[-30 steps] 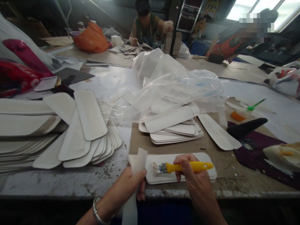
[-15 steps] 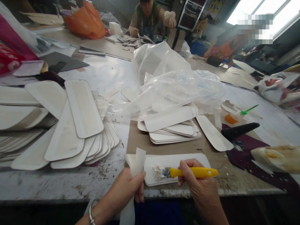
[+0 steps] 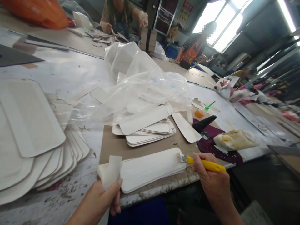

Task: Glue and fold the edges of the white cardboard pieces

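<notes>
My right hand (image 3: pixel 212 178) grips the yellow handle of a paintbrush (image 3: pixel 206 164). Its bristles touch the right end of a long white panel with rounded corners (image 3: pixel 150 170), the top one of a small stack at the table's front edge. At the stack's left end, my left hand (image 3: pixel 103 197) is closed on a pale strip (image 3: pixel 113 168), part of which hangs below the table edge. Behind these lies another pile of white panels (image 3: pixel 150 131). A single panel (image 3: pixel 187 127) leans off to its right.
Many fanned-out panels (image 3: pixel 32 118) cover the left side. A clear plastic bag (image 3: pixel 150 84) lies crumpled behind. To the right are a glue bottle with a green tip (image 3: pixel 201 112), a black tool (image 3: pixel 204 123) and a stained, cream-coloured container (image 3: pixel 235 140). Two people work beyond the table.
The brush has moved from the left part of the top panel to its right end. My view has swung to the right. My left hand still holds the strip.
</notes>
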Motion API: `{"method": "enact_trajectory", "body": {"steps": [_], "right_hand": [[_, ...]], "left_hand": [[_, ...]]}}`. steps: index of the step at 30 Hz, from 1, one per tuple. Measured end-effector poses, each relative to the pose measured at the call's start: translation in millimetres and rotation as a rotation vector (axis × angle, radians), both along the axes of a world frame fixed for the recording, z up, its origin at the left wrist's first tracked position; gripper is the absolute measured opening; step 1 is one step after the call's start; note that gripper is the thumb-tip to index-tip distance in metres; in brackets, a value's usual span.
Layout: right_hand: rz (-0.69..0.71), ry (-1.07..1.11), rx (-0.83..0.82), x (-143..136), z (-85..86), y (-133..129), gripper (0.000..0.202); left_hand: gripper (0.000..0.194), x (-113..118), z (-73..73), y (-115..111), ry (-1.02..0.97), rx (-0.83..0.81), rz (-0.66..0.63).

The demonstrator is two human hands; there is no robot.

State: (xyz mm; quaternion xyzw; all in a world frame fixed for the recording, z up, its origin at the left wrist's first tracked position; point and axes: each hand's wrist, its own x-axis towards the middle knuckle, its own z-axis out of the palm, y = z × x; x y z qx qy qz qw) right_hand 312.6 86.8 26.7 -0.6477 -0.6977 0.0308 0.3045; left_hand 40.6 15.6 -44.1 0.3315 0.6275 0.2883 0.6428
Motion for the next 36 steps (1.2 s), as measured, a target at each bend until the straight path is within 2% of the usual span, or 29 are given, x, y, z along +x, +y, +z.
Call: {"method": "enact_trajectory", "body": {"steps": [3,7,9,11,14,16,18,20,22,25,27,29,33,36], "right_hand": [[0.190,-0.059,0.086,-17,-9.2,-10,0.018],[0.433,-0.044,0.069,-50,-24.1,-32,0.014],[0.543,0.020,0.054,-57,-24.0,-40,0.010],[0.578,0.053,0.055,-52,-19.4,-41,0.010],[0.448,-0.068,0.122,-31,-14.9,-32,0.008],[0.372,-0.182,0.175,-22,-18.0,-27,0.005],[0.402,-0.196,0.181,-26,-23.9,-28,0.006],[0.496,-0.069,0.123,-41,-28.7,-35,0.010],[0.548,0.158,0.052,-63,-30.8,-45,0.011],[0.482,0.480,-0.088,-89,-32.8,-53,0.010],[0.404,0.594,-0.211,-93,-34.7,-49,0.019],[0.314,0.601,-0.256,-85,-34.8,-42,0.022],[0.177,0.430,-0.112,-64,-26.4,-31,0.020],[0.157,0.476,-0.153,-71,-21.4,-33,0.022]], "left_hand": [[0.049,-1,-4.1,-1,0.025,0.011,-0.034],[0.050,-1,-6.4,-1,0.029,0.001,-0.054],[0.050,-1,-5.5,-2,0.031,0.002,-0.044],[0.050,0,-4.3,-2,0.027,0.012,-0.036],[0.051,0,-4.2,-1,0.025,0.030,-0.032],[0.051,0,-6.0,-1,0.025,0.025,-0.034],[0.051,0,-8.6,0,0.024,0.020,-0.041],[0.051,0,-10.8,0,0.009,0.027,-0.051],[0.052,-1,-11.3,0,0.008,0.033,-0.064],[0.053,-1,-6.4,2,0.034,0.029,-0.084],[0.052,-1,0.0,3,0.045,0.015,-0.075],[0.051,0,6.2,5,0.056,0.010,-0.060],[0.050,2,8.9,5,0.023,0.005,-0.055],[0.049,1,6.2,4,-0.007,-0.002,-0.035]]}}
